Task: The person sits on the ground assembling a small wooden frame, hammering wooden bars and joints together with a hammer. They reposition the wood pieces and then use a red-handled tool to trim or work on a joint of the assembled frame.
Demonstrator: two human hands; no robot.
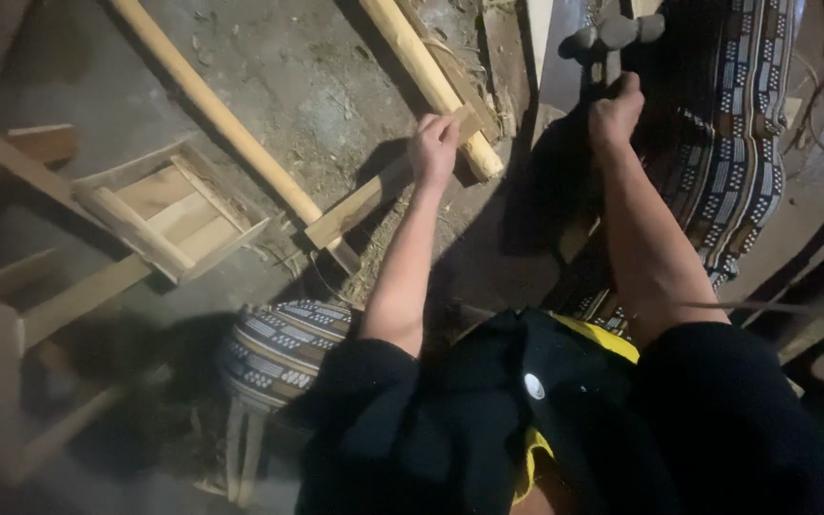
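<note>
Left hand [434, 145] grips the upper end of a flat wooden slat [374, 195]; right hand [614, 110] clenches a hammer [612, 33] raised just above it. Steady the slat firmly before striking.

You stood in what looked like a rough carpentry workshop — a bare, dusty concrete floor [317, 86] strewn with wood shavings and offcuts. Long pale timber poles [212, 105] lay across it, and a half-built wooden frame [159, 215] of raw planks sat to one side. A flat wooden slat [374, 191] was under your left hand [434, 148] and a hammer [615, 33] in your right hand [615, 113] — woodworker's gear, dimly lit.
</note>
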